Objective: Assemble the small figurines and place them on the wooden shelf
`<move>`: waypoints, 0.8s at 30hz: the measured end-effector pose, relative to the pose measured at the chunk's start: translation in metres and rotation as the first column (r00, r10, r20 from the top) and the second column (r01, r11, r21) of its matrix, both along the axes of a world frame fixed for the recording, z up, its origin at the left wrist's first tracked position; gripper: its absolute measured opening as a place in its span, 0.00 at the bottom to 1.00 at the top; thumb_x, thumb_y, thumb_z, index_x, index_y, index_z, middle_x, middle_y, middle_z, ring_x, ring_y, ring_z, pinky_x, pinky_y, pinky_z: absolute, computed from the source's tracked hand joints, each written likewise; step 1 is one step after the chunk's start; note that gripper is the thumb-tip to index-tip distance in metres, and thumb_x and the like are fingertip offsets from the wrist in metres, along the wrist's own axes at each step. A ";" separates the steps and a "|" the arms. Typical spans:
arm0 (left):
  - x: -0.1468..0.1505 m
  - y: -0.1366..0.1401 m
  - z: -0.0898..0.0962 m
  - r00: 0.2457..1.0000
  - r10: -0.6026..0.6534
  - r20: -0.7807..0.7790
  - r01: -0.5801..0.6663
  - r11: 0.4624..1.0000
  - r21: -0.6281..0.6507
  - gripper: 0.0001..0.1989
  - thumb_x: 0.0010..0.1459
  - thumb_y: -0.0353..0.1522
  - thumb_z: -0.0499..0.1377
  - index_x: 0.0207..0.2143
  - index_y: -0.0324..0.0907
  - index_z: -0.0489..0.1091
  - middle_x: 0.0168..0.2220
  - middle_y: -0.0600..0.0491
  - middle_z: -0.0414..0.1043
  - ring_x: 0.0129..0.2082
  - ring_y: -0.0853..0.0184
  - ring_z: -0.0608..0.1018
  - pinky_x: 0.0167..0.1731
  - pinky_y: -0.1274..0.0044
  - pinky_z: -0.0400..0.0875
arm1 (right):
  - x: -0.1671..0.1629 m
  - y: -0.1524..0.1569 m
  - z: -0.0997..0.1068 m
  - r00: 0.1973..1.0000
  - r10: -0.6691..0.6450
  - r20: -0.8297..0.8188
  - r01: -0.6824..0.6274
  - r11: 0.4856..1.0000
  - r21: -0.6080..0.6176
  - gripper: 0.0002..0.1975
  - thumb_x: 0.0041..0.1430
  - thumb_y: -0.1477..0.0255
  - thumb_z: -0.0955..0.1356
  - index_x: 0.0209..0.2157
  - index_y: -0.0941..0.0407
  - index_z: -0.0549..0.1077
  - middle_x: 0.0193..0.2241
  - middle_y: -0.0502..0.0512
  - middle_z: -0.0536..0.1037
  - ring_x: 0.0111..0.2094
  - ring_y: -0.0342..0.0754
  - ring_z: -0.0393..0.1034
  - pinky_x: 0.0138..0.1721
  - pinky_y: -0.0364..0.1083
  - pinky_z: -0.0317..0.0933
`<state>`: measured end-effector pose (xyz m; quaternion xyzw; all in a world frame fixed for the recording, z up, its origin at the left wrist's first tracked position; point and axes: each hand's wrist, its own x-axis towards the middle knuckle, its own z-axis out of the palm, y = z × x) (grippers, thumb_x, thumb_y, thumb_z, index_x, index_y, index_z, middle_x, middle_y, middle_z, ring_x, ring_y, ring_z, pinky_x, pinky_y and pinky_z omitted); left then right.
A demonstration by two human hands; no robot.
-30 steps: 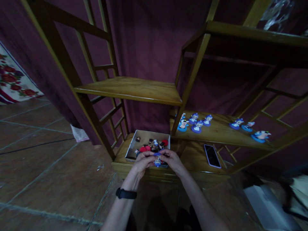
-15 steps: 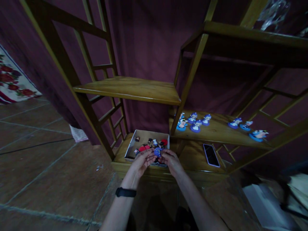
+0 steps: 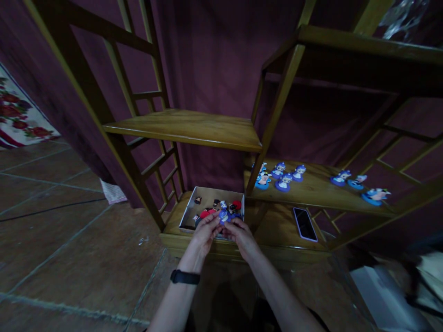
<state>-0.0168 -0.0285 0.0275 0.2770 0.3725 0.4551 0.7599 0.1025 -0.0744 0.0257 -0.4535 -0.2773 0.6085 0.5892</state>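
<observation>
Between my fingers is a small figurine (image 3: 224,216) with a purple-blue head, held over the front of an open cardboard box (image 3: 189,206). My left hand (image 3: 206,230) grips it from the left, and my right hand (image 3: 241,234) pinches it from the right. Its lower part is partly covered by my fingers. Inside the box lie red, black and white figurine pieces, among them a red piece (image 3: 207,212) and a small dark piece (image 3: 198,199). My hands hide the front of the box.
Several purple and blue figurines (image 3: 284,182) stand on the right shelf (image 3: 314,189). A phone (image 3: 305,224) lies on the lower board below them. Wooden posts (image 3: 277,115) and a middle shelf (image 3: 187,127) surround the box. A white box (image 3: 384,295) sits on the floor at right.
The figurine has been turned in my fingers, so its head now shows upright, and it has shifted slightly left. Both hands still hold it.
</observation>
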 end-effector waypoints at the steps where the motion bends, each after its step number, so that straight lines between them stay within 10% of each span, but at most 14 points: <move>1: 0.000 0.000 0.000 1.000 0.016 -0.002 -0.016 1.000 -0.003 0.08 0.44 0.26 0.63 0.31 0.37 0.72 0.29 0.50 0.74 0.27 0.71 0.75 0.29 0.80 0.69 | 0.001 0.000 0.002 1.000 0.020 0.000 -0.020 1.000 -0.006 0.14 0.41 0.62 0.72 0.27 0.57 0.70 0.24 0.51 0.76 0.25 0.43 0.70 0.30 0.43 0.66; 10: 0.003 0.002 -0.003 0.987 0.059 -0.152 -0.043 0.993 0.108 0.11 0.40 0.30 0.63 0.30 0.36 0.71 0.19 0.56 0.69 0.15 0.77 0.66 0.15 0.85 0.59 | 0.006 0.002 0.003 0.996 -0.031 -0.079 0.029 0.999 -0.022 0.17 0.40 0.64 0.72 0.32 0.58 0.71 0.21 0.50 0.75 0.22 0.42 0.70 0.27 0.43 0.65; 24: 0.002 -0.004 0.005 0.998 -0.014 -0.065 0.017 0.999 0.047 0.17 0.43 0.27 0.63 0.40 0.36 0.72 0.29 0.49 0.75 0.24 0.73 0.74 0.26 0.81 0.69 | 0.010 0.007 -0.004 0.981 -0.046 -0.190 0.039 0.999 -0.038 0.16 0.39 0.70 0.74 0.32 0.58 0.70 0.26 0.53 0.78 0.27 0.46 0.74 0.30 0.44 0.69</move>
